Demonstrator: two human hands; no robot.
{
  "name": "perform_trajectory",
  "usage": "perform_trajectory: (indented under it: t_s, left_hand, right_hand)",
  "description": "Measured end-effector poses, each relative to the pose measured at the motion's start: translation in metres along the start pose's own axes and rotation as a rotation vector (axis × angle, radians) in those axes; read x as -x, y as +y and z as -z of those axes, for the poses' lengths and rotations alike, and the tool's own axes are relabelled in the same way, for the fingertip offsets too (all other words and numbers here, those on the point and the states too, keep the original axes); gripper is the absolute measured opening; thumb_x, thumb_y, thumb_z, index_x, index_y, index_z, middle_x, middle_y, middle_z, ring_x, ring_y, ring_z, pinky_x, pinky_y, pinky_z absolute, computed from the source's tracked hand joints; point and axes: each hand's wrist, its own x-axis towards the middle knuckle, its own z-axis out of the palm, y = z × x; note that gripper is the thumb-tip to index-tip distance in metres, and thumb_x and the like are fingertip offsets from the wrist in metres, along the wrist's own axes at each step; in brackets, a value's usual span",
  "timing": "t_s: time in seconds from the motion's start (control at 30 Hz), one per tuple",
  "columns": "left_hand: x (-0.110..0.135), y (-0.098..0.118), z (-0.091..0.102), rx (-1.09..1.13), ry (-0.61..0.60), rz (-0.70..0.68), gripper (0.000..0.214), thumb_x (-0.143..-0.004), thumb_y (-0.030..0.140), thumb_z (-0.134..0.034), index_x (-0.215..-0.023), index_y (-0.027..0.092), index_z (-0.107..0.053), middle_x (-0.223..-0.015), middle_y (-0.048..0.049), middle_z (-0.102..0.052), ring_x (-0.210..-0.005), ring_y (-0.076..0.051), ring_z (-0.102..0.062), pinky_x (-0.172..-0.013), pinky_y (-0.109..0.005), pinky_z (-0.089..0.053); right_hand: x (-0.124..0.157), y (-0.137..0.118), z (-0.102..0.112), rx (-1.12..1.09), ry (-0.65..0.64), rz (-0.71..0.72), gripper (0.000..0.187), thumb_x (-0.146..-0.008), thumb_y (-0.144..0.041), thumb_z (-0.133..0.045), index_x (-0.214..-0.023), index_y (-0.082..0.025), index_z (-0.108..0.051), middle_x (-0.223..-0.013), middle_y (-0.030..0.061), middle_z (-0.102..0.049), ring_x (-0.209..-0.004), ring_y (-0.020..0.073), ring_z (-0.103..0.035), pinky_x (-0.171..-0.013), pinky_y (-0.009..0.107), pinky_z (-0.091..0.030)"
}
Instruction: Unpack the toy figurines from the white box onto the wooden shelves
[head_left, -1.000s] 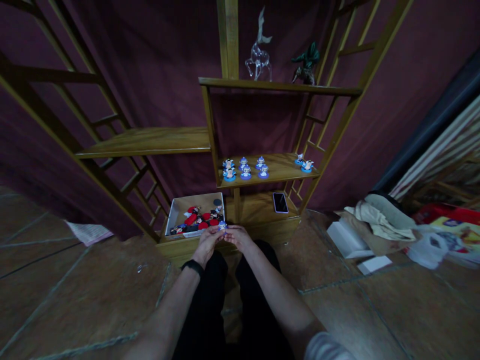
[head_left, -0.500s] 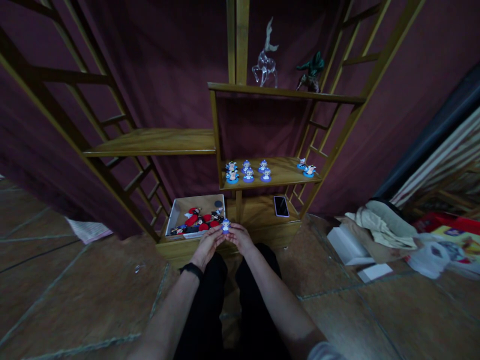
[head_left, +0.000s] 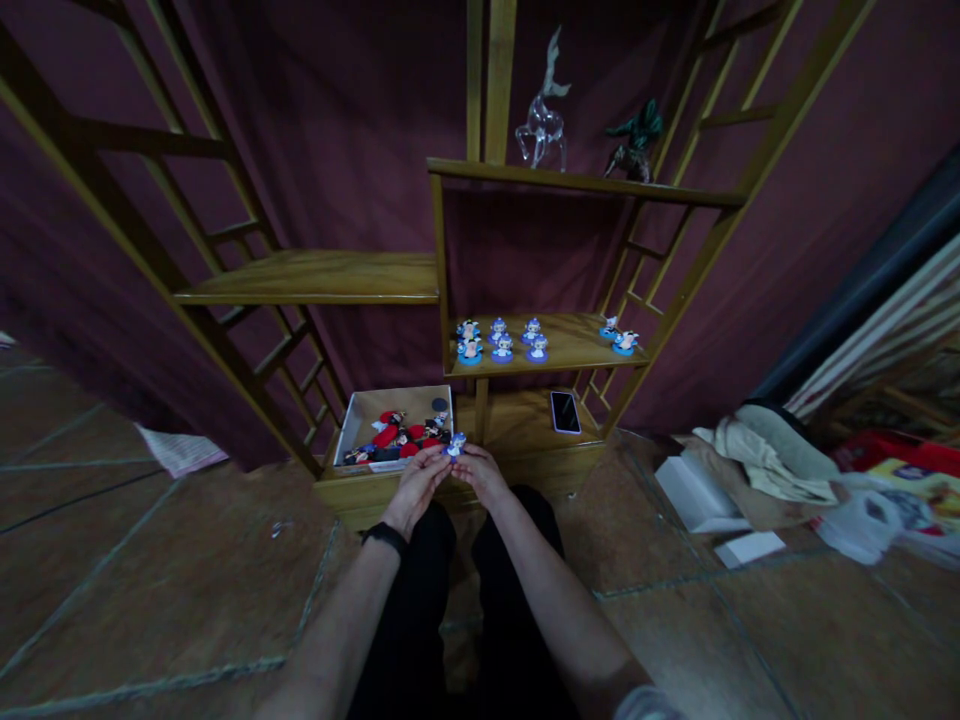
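Note:
Between my two hands is a small purple-and-white figurine (head_left: 456, 446), tilted to the right. My left hand (head_left: 417, 486) pinches it from the left, and the fingers of my right hand (head_left: 480, 474) close on its other side. Just behind my left hand stands an open white box (head_left: 352, 425) holding several jumbled figurines with red and black parts. On the shelf (head_left: 574, 345) beyond, several similar purple figurines (head_left: 502, 348) stand upright in two rows. Blue-based figurines (head_left: 470, 350) flank them at the left, and two more (head_left: 625, 343) are at the right end.
A phone (head_left: 565, 412) lies on the lowest board, right of my hands. Higher up stand a clear deer ornament (head_left: 543, 130) and a dark green figure (head_left: 637, 140). White boxes (head_left: 697, 492), cloth and a plastic bag (head_left: 859, 522) lie on the floor at the right.
The figurine in my hands has gone from upright to leaning right. Both hands stay close together in nearly the same place. The camera view has shifted slightly.

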Motion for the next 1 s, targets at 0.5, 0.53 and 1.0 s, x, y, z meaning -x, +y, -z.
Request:
perform_trajectory:
  t_s: [0.5, 0.53, 1.0]
  left_hand:
    - [0.0008, 0.0056, -0.0003, 0.056, 0.042, 0.058, 0.019, -0.074, 0.010, -0.061, -0.093, 0.013, -0.065, -0.077, -0.0066, -0.069, -0.067, -0.011, -0.063, -0.067, -0.022, -0.051]
    - [0.0007, 0.0057, -0.0004, 0.060, 0.052, 0.059, 0.018, -0.074, 0.010, -0.061, -0.091, 0.013, -0.065, -0.075, -0.0061, -0.069, -0.066, -0.011, -0.063, -0.067, -0.022, -0.051]
    - [-0.0004, 0.0048, -0.0002, 0.068, 0.029, 0.058, 0.021, -0.071, 0.006, -0.063, -0.091, 0.013, -0.064, -0.080, -0.0064, -0.069, -0.070, -0.011, -0.064, -0.067, -0.022, -0.052]
  right_hand:
    - [0.0041, -0.0005, 0.0021, -0.023, 0.010, 0.060, 0.029, -0.054, -0.019, -0.072, -0.079, -0.015, -0.058, -0.061, -0.0008, -0.064, -0.058, 0.0121, -0.062, -0.064, 0.026, -0.050]
    - [0.0044, -0.0005, 0.0016, -0.018, 0.013, 0.062, 0.029, -0.053, -0.019, -0.072, -0.078, -0.016, -0.058, -0.062, -0.0011, -0.064, -0.058, 0.0118, -0.061, -0.063, 0.026, -0.050]
    - [0.0042, -0.0011, 0.0023, -0.072, 0.039, 0.048, 0.026, -0.058, -0.023, -0.072, -0.078, -0.015, -0.059, -0.058, -0.0003, -0.064, -0.054, 0.0106, -0.059, -0.060, 0.025, -0.050]
